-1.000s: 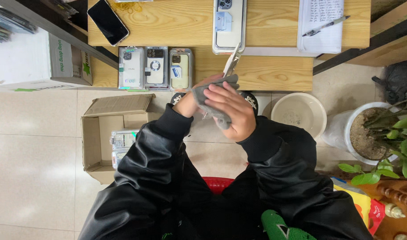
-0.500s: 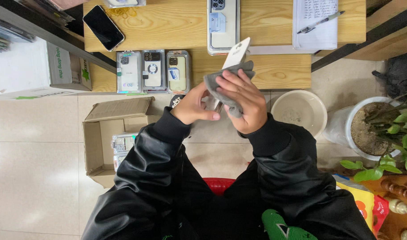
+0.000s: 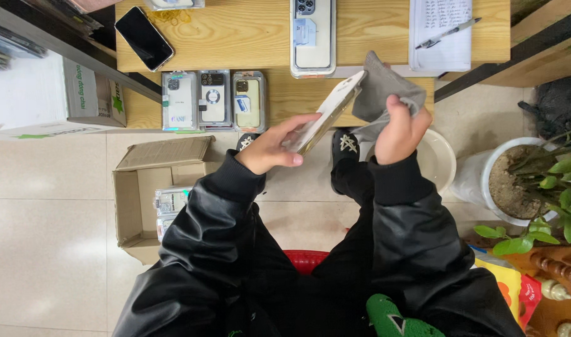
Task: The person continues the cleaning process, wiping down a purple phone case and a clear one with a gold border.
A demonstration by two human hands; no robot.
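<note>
Pale phone (image 3: pixel 328 112) in left hand (image 3: pixel 274 147), grey cloth (image 3: pixel 380 93) in right hand (image 3: pixel 400 129)

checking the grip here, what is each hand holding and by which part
The left hand holds a pale phone by its lower end, fingers wrapped round the edges. The right hand grips a grey cloth bunched at its lower edge.

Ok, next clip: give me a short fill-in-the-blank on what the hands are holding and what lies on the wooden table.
1. The left hand holds a pale slim phone, and the right hand grips a grey ____.
2. On the light wooden table, the black phone lies near the ____ edge.
3. The pen rests on a white ____.

Missing: cloth; left; notepad
</note>
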